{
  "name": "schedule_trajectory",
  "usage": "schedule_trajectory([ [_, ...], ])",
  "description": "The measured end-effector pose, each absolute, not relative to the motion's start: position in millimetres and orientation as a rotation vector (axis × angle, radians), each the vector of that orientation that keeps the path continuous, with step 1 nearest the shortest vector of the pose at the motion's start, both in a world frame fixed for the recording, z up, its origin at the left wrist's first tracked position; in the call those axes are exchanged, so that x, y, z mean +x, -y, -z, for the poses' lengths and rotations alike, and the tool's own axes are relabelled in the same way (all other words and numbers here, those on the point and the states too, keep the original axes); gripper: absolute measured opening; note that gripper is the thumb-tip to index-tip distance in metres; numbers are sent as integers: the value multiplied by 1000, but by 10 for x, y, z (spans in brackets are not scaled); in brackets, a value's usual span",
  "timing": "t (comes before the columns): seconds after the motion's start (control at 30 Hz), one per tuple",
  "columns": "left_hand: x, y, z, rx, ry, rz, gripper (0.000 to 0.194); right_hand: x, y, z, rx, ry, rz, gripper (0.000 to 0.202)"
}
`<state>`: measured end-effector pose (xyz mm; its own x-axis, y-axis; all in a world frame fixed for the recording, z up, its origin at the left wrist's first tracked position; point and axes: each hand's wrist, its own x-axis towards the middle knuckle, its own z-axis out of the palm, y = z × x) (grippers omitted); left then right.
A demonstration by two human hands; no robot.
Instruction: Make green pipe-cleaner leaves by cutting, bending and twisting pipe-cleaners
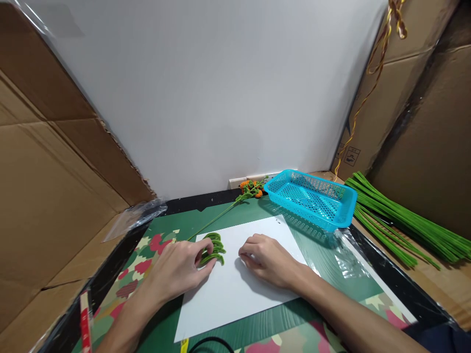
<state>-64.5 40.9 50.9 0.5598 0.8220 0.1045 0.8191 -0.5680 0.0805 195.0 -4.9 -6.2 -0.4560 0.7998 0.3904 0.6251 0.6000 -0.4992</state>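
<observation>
Several curved fuzzy green pieces (217, 243) lie in a small fan on the left part of the white paper sheet (235, 299). My left hand (180, 264) is at their left side, its thumb and index finger closed around their near end. On the right half of the paper rests my right hand (268, 260), its fingers curled and pressed together; whatever they may hold is hidden. A gap of bare paper separates the two hands.
A blue perforated basket (312, 198) stands at the back right. Orange flowers on a green stem (221, 214) lie behind the paper. Green fuzzy stems (412, 220) are piled far right. A red-and-white object (85, 321) is front left. Cardboard walls (47, 137) flank the table.
</observation>
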Motion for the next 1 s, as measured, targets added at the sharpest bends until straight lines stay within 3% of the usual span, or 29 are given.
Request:
schedule_trajectory([
  [0.13,-646,-392,-522,2768,-1440,-306,25,1954,51,60,-1115,2231,-386,14],
  [0.37,-618,-385,-479,2575,-1689,-844,35,1960,53,46,-1119,2272,-334,13],
  [0.63,-631,-363,-515,2886,-1410,-264,27,1963,60,18,-1100,2318,-305,14],
  [0.83,-643,-383,-513,2951,-1391,-196,18,1964,60,36,-1086,2323,-281,14],
  [1.0,-624,-383,-452,2967,-1315,-358,16,1968,50,24,-1077,2350,-268,12],
])
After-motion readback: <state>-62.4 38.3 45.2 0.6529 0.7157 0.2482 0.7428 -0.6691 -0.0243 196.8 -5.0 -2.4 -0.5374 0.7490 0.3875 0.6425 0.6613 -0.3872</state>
